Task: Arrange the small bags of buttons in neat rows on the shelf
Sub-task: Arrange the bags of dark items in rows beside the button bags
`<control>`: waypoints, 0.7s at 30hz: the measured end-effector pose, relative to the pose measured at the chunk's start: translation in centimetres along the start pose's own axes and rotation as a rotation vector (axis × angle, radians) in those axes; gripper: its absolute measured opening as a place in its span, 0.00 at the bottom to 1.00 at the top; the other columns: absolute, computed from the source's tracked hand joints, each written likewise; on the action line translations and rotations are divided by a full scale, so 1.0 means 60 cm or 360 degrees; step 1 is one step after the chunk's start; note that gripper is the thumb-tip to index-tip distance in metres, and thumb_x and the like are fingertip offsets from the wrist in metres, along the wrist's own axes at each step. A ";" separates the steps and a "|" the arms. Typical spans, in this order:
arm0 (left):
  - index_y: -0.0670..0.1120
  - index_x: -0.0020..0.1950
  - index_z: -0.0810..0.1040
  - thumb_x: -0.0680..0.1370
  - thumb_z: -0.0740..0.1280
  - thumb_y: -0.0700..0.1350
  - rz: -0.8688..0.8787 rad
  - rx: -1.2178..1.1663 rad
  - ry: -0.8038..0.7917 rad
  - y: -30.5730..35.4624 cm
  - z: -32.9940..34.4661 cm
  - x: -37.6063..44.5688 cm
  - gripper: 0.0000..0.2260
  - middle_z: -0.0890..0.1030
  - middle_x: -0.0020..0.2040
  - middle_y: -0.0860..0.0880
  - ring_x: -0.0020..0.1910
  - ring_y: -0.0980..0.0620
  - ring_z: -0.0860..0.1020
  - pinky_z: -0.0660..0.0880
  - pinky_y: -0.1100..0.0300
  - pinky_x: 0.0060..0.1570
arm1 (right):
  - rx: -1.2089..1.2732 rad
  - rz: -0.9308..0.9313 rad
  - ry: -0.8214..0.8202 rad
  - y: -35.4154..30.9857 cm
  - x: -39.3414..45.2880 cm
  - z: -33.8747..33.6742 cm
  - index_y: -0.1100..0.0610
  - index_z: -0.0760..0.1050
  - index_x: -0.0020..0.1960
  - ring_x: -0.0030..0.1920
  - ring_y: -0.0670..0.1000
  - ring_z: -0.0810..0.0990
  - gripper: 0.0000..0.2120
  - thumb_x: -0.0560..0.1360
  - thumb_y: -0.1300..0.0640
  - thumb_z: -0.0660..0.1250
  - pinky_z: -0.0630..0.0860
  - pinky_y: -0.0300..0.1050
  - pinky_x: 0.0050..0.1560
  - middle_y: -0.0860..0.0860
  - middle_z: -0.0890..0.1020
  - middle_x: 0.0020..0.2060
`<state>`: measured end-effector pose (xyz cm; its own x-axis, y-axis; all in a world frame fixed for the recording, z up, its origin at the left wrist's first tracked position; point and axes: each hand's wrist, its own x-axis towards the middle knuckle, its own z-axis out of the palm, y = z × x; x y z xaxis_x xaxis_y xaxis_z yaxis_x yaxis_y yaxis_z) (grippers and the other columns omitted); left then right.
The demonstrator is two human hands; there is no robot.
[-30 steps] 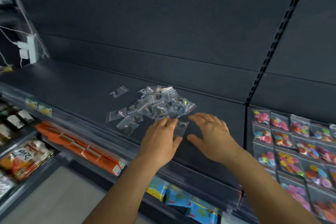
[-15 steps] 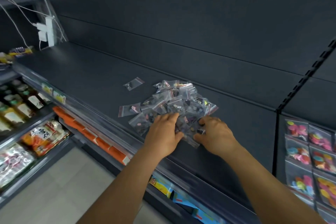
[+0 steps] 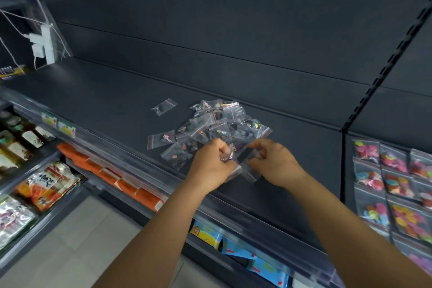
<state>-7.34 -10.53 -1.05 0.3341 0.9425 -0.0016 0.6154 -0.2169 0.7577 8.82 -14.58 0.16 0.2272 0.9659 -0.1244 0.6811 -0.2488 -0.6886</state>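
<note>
- Both hands work at the near edge of a heap of small clear bags: the left hand [image 3: 214, 161] has its fingers curled around a bunched clutch of bags [image 3: 230, 170], while the right hand [image 3: 272, 160] pinches the other end of the same clutch between thumb and fingers.
- How many bags the two hands share cannot be told; the plastic is crumpled and blurred.
- Beyond the knuckles lies the heap [image 3: 224, 124], an overlapping jumble of red-striped zip bags with dark and pink buttons inside, too tangled to count.
- Three bags sit clear of the jumble: one alone [image 3: 164, 107] to the far left of it, one [image 3: 161, 139] flat at its left edge, and one [image 3: 178, 155] just beside the left hand.
- All rest on a dark grey shelf [image 3: 112, 98], backed by a dark panelled wall [image 3: 210, 18] with a slotted upright [image 3: 383, 68] on the right.
- On the next bay to the right, larger bags of bright buttons [image 3: 395, 182] lie in tidy rows.
- At the far left a white power strip [image 3: 44, 44] with trailing cords hangs on the frame.
- Lower shelves hold orange packs [image 3: 109, 176], blue-and-yellow packets [image 3: 236, 250] and bottles [image 3: 21, 140], above a pale floor [image 3: 77, 238].
</note>
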 end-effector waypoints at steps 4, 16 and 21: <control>0.55 0.51 0.77 0.71 0.70 0.41 -0.0033 -0.0337 -0.0093 0.025 -0.001 -0.013 0.12 0.72 0.32 0.56 0.32 0.57 0.75 0.75 0.64 0.36 | 0.0307 0.0060 0.0158 0.016 -0.027 -0.025 0.50 0.78 0.45 0.29 0.41 0.72 0.04 0.73 0.58 0.67 0.66 0.29 0.27 0.44 0.76 0.32; 0.44 0.48 0.78 0.75 0.67 0.35 -0.0309 -0.1361 -0.0365 0.188 0.118 -0.053 0.05 0.82 0.41 0.49 0.36 0.56 0.80 0.78 0.62 0.42 | 0.1489 0.0317 0.0717 0.104 -0.155 -0.159 0.59 0.77 0.47 0.38 0.48 0.82 0.09 0.73 0.71 0.65 0.78 0.36 0.38 0.53 0.83 0.39; 0.42 0.49 0.80 0.76 0.65 0.33 -0.0284 -0.1565 -0.0657 0.282 0.188 -0.086 0.07 0.84 0.45 0.45 0.38 0.56 0.81 0.79 0.64 0.42 | 0.1636 0.0315 0.0836 0.165 -0.212 -0.223 0.61 0.78 0.42 0.37 0.49 0.81 0.07 0.74 0.69 0.64 0.79 0.39 0.41 0.53 0.82 0.34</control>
<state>9.39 -21.96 4.42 0.6243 0.7420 -0.2442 -0.1022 0.3875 0.9162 21.98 -30.27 4.50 0.6895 0.7088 -0.1492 -0.2270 0.0158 -0.9738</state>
